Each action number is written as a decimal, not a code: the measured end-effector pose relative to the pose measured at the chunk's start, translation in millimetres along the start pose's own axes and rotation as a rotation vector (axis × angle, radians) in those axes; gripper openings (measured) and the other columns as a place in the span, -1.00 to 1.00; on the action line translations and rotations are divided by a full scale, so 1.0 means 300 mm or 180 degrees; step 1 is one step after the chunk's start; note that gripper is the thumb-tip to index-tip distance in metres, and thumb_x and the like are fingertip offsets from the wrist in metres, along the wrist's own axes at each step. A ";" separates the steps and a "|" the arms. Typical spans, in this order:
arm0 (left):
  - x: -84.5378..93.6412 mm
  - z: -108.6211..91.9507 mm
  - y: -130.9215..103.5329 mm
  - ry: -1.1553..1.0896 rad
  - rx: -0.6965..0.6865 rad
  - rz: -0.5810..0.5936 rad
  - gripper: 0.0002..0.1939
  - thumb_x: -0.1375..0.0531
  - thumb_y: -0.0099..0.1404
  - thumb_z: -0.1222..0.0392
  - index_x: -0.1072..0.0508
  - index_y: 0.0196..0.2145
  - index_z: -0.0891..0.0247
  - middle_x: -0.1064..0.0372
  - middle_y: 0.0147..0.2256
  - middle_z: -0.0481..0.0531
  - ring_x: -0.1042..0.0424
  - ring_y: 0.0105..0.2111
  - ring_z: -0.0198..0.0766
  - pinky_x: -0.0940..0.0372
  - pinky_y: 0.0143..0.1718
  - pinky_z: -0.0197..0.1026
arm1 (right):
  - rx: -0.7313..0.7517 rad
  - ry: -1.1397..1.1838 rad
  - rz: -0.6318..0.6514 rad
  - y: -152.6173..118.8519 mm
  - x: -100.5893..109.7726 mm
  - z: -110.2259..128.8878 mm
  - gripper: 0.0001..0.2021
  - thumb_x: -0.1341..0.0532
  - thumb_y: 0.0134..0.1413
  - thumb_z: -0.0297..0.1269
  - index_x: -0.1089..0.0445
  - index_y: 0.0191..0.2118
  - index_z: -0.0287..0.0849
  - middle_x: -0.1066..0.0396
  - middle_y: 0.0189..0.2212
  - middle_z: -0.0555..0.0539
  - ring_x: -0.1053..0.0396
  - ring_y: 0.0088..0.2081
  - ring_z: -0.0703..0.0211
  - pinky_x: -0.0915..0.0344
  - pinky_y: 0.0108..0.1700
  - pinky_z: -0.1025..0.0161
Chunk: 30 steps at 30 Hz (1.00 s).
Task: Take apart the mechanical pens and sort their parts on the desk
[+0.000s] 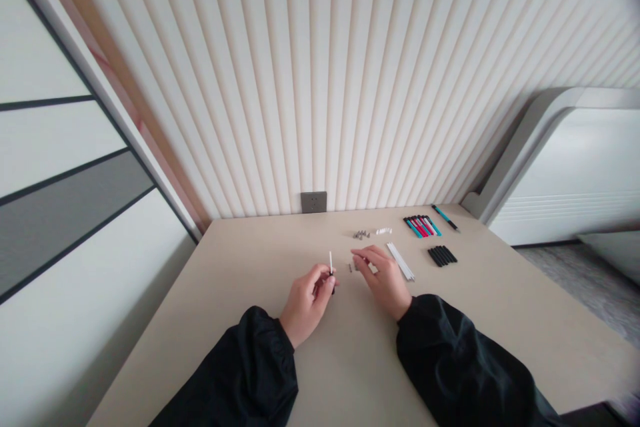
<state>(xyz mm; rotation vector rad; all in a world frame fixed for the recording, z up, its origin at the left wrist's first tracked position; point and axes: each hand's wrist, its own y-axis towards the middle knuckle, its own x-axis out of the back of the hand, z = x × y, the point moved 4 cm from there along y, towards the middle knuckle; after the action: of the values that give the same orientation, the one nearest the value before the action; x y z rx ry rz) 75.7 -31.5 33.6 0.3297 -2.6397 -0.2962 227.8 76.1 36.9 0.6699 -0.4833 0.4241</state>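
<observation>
My left hand (309, 297) is closed, thumb against fingers, around a black pen part (333, 291). From its top a thin white refill (331, 261) stands nearly upright. To the right, my right hand (385, 278) reaches over the table with fingers stretched out and the fingertips apart; nothing shows between them. Tiny metal parts (351, 267), possibly springs, lie just under and beside those fingertips, partly hidden. Several white refills (400, 261) lie side by side behind my right hand.
On the beige table (250, 253) are grey pen tips (361, 235), small white pieces (384, 231), coloured pen barrels (423, 226), black grips (443, 255) and a whole blue-black pen (445, 217). A socket (314, 202) sits on the ribbed wall behind.
</observation>
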 end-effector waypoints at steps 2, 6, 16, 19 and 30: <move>0.009 0.008 0.005 -0.0200 0.0112 -0.0139 -0.81 -0.08 0.35 0.08 -0.36 -0.19 0.23 -0.50 -0.32 0.03 -0.40 -0.44 -0.31 -0.24 -0.38 -0.31 | -0.0105 -0.0812 -0.0171 0.030 0.018 -0.063 -0.70 -0.02 0.27 -0.22 -0.47 -0.11 -0.13 -0.43 -0.29 -0.13 -0.34 -0.23 0.11 -0.22 -0.12 0.18; 0.020 0.022 0.013 -0.0518 0.0230 -0.0266 -0.78 -0.09 0.33 0.05 -0.38 -0.23 0.25 -0.48 -0.29 0.07 -0.35 -0.44 -0.32 -0.23 -0.40 -0.31 | -0.0249 -0.1924 0.0025 0.084 0.010 -0.153 -0.72 -0.03 0.26 -0.28 -0.43 -0.03 -0.06 -0.42 -0.24 -0.13 -0.32 -0.19 0.09 -0.12 -0.12 0.17; 0.024 0.040 0.020 -0.1288 0.0524 -0.0424 -0.72 -0.15 0.28 -0.01 -0.41 -0.25 0.29 -0.24 -0.49 -0.09 -0.19 -0.56 -0.39 -0.12 -0.53 -0.34 | -0.0326 -0.2201 0.0182 0.119 -0.021 -0.177 -0.75 -0.04 0.27 -0.24 -0.48 -0.22 -0.08 -0.44 -0.27 -0.13 -0.32 -0.21 0.10 -0.01 -0.16 0.18; 0.032 0.040 0.020 -0.1440 0.0487 -0.0591 -0.71 -0.19 0.25 0.00 -0.44 -0.26 0.31 -0.31 -0.46 -0.05 -0.24 -0.52 -0.37 -0.18 -0.46 -0.31 | -0.0385 -0.2029 0.0132 0.123 -0.008 -0.175 -0.73 -0.06 0.24 -0.21 -0.49 -0.32 -0.12 -0.46 -0.32 -0.14 -0.33 -0.23 0.08 -0.03 -0.15 0.17; 0.047 0.069 0.028 -0.1821 0.0490 -0.1023 -0.72 -0.25 0.21 0.05 -0.49 -0.23 0.33 -0.48 -0.30 0.10 -0.39 -0.40 -0.31 -0.29 -0.30 -0.26 | -0.1047 0.1347 0.0134 -0.038 -0.055 -0.037 -0.73 -0.22 0.06 -0.08 -0.45 -0.30 -0.20 -0.48 -0.40 -0.09 -0.35 -0.39 0.18 -0.24 -0.32 0.25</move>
<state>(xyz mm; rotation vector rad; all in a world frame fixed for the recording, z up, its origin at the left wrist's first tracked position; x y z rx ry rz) 52.3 -24.4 23.8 0.8323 -3.1740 -0.3280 223.5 71.9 14.7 0.2404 -0.1576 0.4976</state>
